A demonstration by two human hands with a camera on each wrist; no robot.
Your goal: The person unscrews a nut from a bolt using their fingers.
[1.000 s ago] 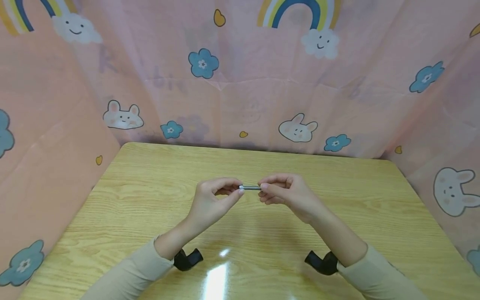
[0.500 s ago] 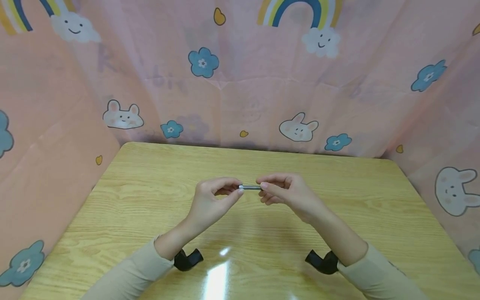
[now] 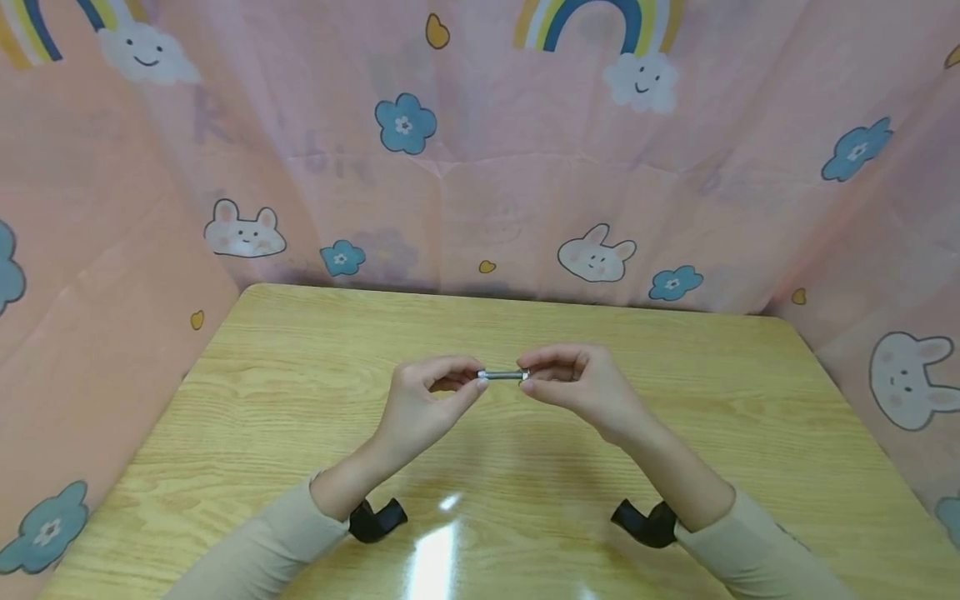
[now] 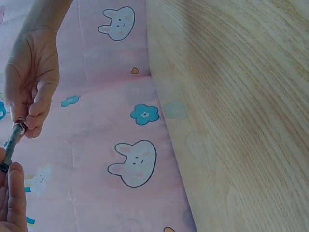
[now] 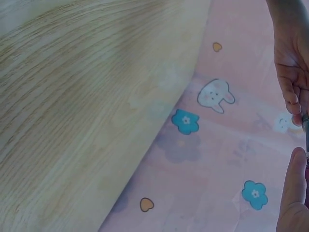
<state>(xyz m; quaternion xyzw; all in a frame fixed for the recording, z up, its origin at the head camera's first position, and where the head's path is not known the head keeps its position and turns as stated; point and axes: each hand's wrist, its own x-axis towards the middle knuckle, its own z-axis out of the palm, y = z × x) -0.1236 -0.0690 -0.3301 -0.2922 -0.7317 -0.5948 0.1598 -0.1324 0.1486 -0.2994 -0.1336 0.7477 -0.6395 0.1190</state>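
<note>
A metal bolt (image 3: 502, 375) is held level above the table between both hands. My left hand (image 3: 416, 406) pinches its head end between thumb and fingertips. At the other end, the thumb and fingers of my right hand (image 3: 588, 388) pinch a small nut (image 3: 526, 375) on the bolt. The left wrist view shows the threaded shank (image 4: 13, 139) running from the left fingertips to the nut by the right fingers. In the right wrist view the bolt (image 5: 306, 131) shows only at the right border, partly cut off.
Below the hands spreads a light wood-grain table (image 3: 360, 333) with a glossy reflection near its front. A pink printed cloth (image 3: 480, 183) hangs behind it and at both sides. Black wrist mounts (image 3: 377, 521) stick out from beige sleeves (image 3: 262, 533).
The right thumb and fingers have shifted on the bolt's end, so the nut now shows between them. The left hand has hardly moved and keeps its pinch.
</note>
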